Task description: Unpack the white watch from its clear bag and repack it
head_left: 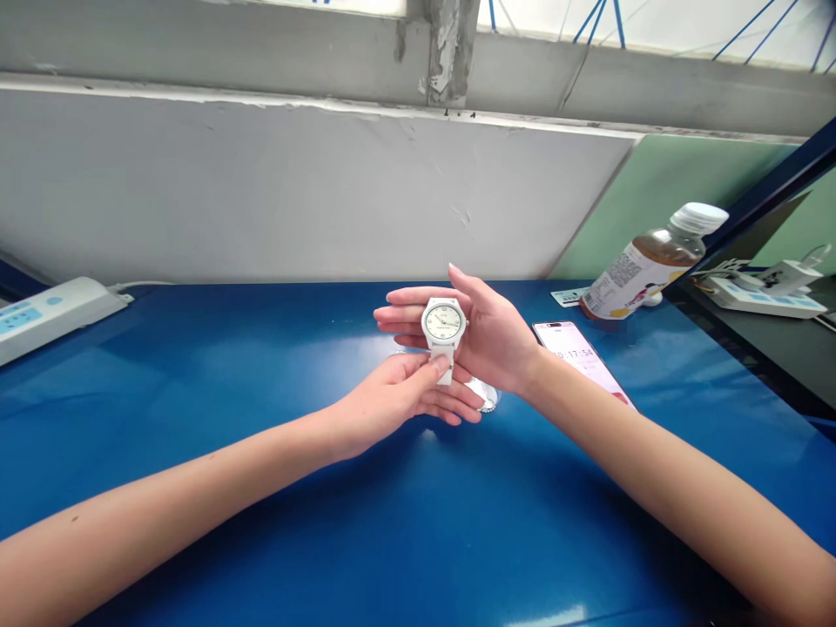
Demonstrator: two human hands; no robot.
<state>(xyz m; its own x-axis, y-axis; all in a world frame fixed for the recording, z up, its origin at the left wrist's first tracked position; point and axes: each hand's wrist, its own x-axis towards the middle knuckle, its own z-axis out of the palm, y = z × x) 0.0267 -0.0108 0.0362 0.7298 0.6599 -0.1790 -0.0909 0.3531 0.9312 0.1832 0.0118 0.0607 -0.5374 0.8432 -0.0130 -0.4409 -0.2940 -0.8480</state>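
A white wristwatch [443, 321] with a round, pale dial faces me above the blue table. My left hand [398, 387] grips its lower strap, the thumb pressed on the front and the fingers behind. Palm up, my right hand [487, 326] lies flat behind the watch with its fingers stretched to the left. The watch case rests against or just over those fingers; I cannot tell if they touch. Partly hidden behind my left fingertips is a shiny, clear or silvery object [487, 396] whose kind I cannot make out.
A phone [584, 357] showing a timer lies on the blue table [418, 540] right of my hands. Beyond it stand a labelled drink bottle [643, 270] and a small card [567, 298]. Power strips lie at far left [56, 313] and far right [767, 296]. A wall closes the back.
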